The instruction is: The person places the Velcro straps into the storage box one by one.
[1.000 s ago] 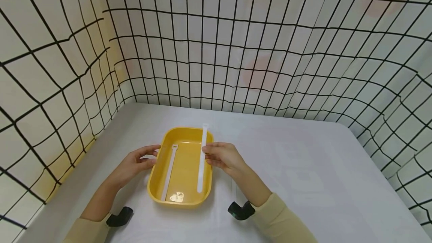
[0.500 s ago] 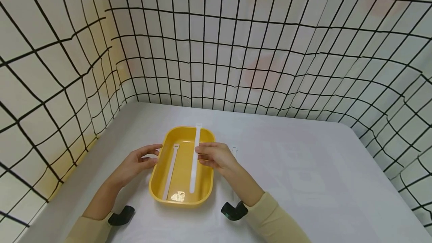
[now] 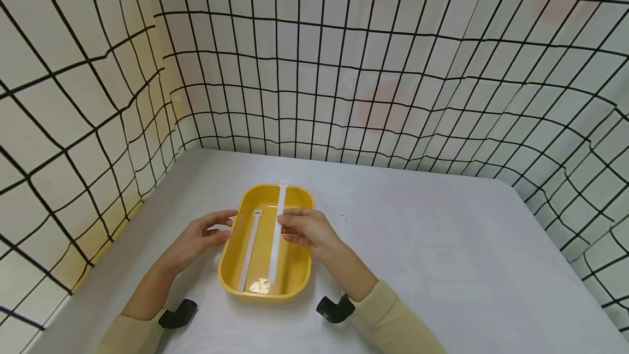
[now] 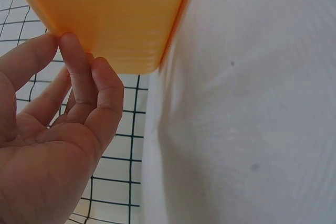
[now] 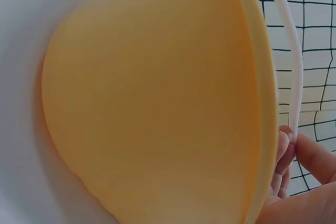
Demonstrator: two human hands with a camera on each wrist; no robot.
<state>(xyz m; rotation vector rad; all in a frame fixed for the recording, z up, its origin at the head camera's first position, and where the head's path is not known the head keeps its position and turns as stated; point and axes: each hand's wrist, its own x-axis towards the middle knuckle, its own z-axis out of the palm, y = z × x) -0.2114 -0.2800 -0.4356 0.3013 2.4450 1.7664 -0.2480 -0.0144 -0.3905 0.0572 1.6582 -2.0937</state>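
Note:
My right hand (image 3: 304, 228) pinches a long white cable tie (image 3: 277, 247) between thumb and fingers, over the yellow tray (image 3: 265, 186). The tie's slotted head points to the far side of the tray. A second white cable tie (image 3: 249, 250) lies inside the tray along its left part. My left hand (image 3: 196, 238) touches the outside of the tray's left rim with its fingertips. In the left wrist view its bent fingers (image 4: 79, 77) meet the tray's edge. The right wrist view shows the held tie (image 5: 295, 66) standing above the tray's rim.
Another white cable tie (image 3: 342, 228) lies on the white table (image 3: 442, 245) right of the tray, partly hidden by the right forearm. Black wire mesh (image 3: 314, 70) stands along the back and sides. A black wrist device (image 3: 336, 308) sits on each sleeve.
My right hand has moved left with the cable tie, from the tray's right rim to over its middle. The tie on the table has come into fuller view. My left hand stays at the rim.

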